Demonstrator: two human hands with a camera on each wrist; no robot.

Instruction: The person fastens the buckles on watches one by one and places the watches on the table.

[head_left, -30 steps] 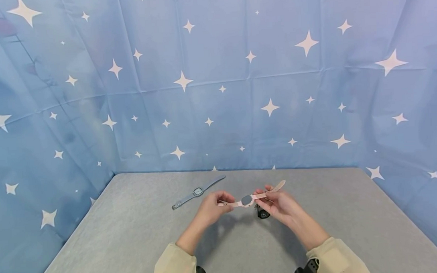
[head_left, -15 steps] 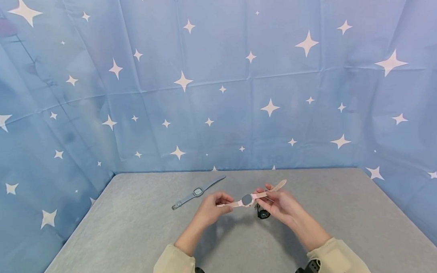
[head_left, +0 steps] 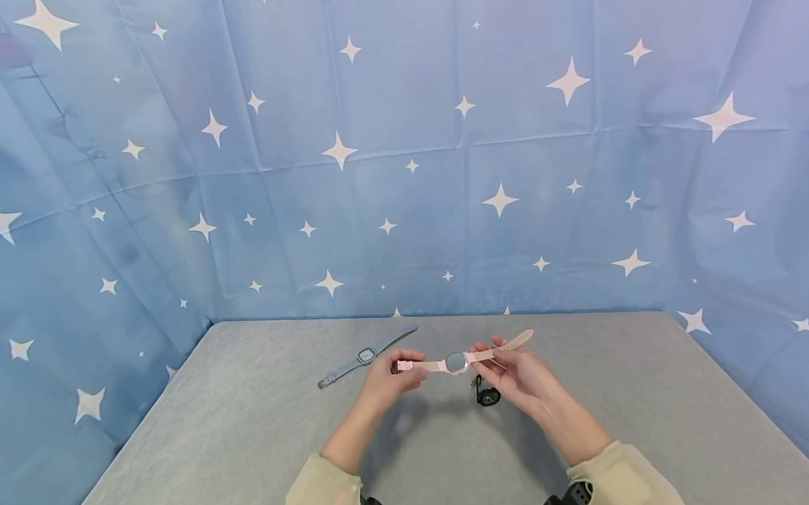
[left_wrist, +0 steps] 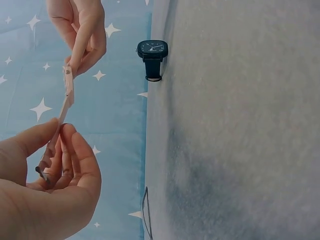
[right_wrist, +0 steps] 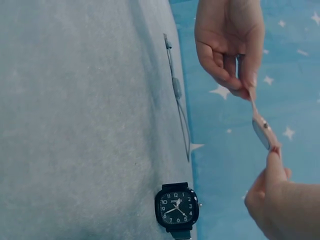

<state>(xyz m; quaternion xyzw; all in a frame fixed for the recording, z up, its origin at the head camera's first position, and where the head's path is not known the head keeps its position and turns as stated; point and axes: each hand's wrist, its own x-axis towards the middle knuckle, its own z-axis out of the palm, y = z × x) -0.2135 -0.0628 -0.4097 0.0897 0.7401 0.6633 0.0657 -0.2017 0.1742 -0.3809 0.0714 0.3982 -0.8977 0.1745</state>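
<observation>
A pink wristwatch [head_left: 456, 363] is stretched out between both hands, above the grey table, its dial tilted up in the head view. My left hand [head_left: 386, 379] pinches the buckle end of the strap between thumb and fingers; the buckle pokes out past the thumb in the left wrist view. My right hand [head_left: 521, 376] pinches the other strap half close to the case, and its holed tip sticks out beyond the fingers. Just below the right hand lies a black wristwatch [right_wrist: 176, 206] with white numerals. A blue wristwatch [head_left: 366, 355] lies flat behind the left hand.
The grey table [head_left: 250, 436] ends at the back against a blue curtain [head_left: 404, 230] with white stars, which also hangs at both sides. Dark wrist-worn devices [head_left: 568, 498] sit at the beige sleeves [head_left: 623, 479].
The left hand has risen slightly and turned, bringing the buckle end of the pink strap into view. The pink watch's dial has tilted and catches more light. The right hand hardly moves.
</observation>
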